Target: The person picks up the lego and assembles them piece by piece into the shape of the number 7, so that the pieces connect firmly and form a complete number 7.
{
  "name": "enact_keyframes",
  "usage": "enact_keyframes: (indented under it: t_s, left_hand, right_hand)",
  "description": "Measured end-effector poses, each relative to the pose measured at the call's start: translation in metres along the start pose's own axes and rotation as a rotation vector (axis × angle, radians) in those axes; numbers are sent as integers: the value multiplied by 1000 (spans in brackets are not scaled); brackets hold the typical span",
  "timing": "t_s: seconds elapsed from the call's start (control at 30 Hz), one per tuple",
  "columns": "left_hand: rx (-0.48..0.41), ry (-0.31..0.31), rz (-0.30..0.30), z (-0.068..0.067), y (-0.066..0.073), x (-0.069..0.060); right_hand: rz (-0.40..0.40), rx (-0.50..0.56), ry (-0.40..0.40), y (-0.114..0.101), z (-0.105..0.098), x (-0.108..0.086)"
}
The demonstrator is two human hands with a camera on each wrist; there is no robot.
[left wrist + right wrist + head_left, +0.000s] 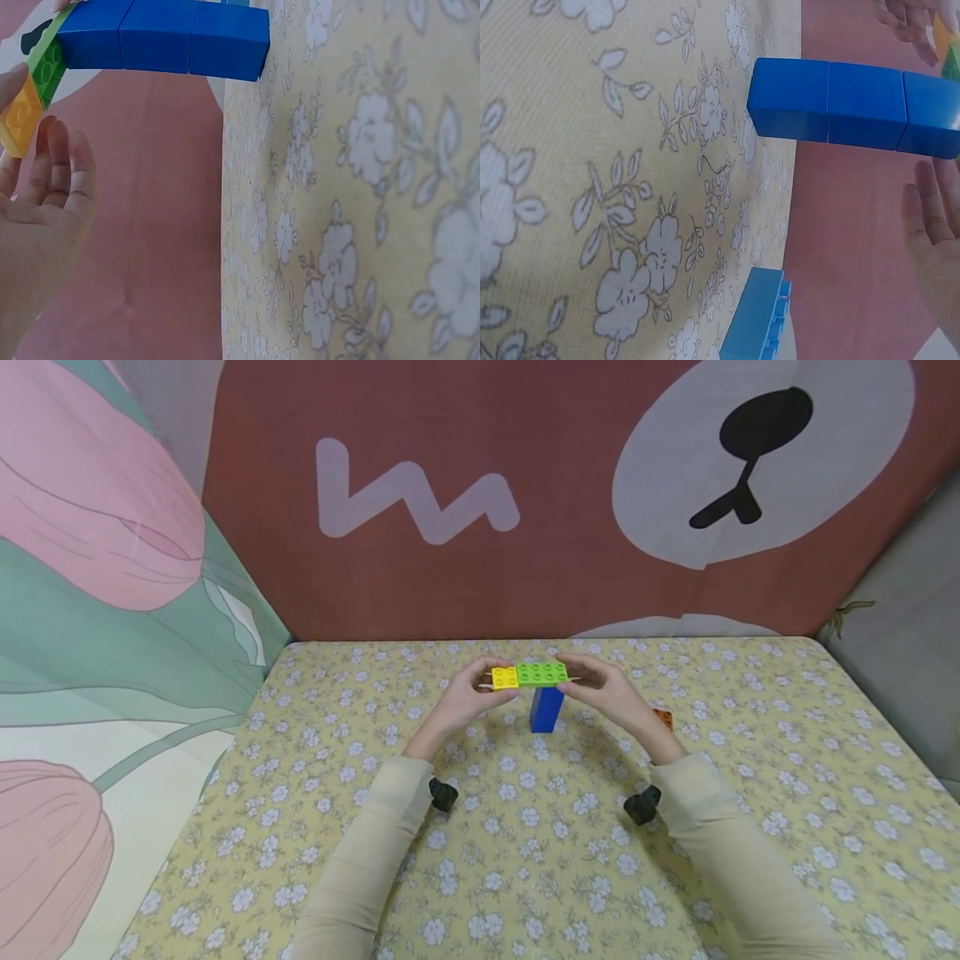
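A yellow brick [505,677] and a longer green brick [542,673] lie end to end in the head view, studs up. Under the green brick's right part stands a column of blue bricks [866,105], upright on the table. My left hand [472,685] pinches the yellow brick between thumb and fingers at its left end. At the other end, my right hand [600,687] grips the green brick, thumb at the front and fingers behind. The left wrist view shows the yellow brick [21,120] jutting out beyond the column. How the two top bricks join is hidden.
An orange brick [663,718] shows partly behind my right forearm. A light blue brick [754,319] stands on the table in the right wrist view. The flowered tablecloth [525,860] runs back to a printed red-brown backdrop [450,585]; a grey panel rises at the right.
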State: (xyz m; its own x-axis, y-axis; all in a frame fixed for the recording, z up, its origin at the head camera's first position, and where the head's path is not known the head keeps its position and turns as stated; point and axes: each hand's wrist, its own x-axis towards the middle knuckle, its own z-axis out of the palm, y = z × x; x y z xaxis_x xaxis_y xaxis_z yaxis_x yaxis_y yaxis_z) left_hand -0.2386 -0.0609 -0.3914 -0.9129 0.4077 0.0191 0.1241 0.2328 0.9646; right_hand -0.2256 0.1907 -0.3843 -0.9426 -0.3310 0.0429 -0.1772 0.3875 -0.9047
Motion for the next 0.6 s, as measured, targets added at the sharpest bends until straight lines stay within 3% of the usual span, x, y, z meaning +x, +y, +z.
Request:
enact_keyframes:
  t_s: [0.6]
  left_hand:
    - [-19,16,-10,-4,-2,2]
  right_hand:
    - [0,-13,5,-2,1,1]
